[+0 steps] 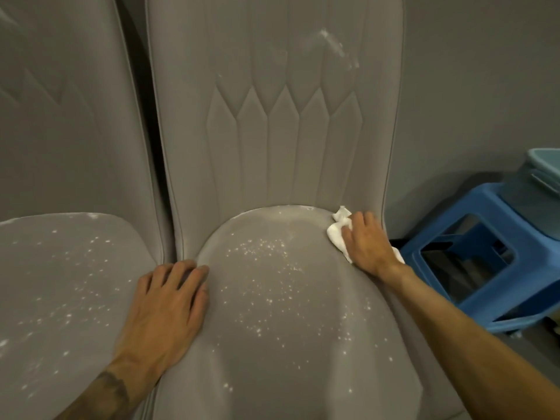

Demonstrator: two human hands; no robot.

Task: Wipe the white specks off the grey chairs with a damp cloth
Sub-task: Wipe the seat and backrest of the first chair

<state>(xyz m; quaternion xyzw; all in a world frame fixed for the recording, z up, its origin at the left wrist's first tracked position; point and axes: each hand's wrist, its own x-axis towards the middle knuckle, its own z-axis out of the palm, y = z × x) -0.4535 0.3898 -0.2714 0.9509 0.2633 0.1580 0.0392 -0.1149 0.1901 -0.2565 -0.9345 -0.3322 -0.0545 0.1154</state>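
Observation:
Two grey padded chairs stand side by side. The middle chair (281, 344) has white specks (266, 286) scattered over its seat and a white smear (336, 47) high on its backrest. My right hand (366, 244) presses a white cloth (336, 234) flat onto the seat's back right corner, fingers spread over it. My left hand (165, 310) rests flat on the seat's left edge, holding nothing. The left chair (60, 298) also carries white specks on its seat.
A blue plastic stool (472, 253) stands right of the middle chair, with a pale blue basin (542, 189) on top of it. A grey wall (472, 86) is behind.

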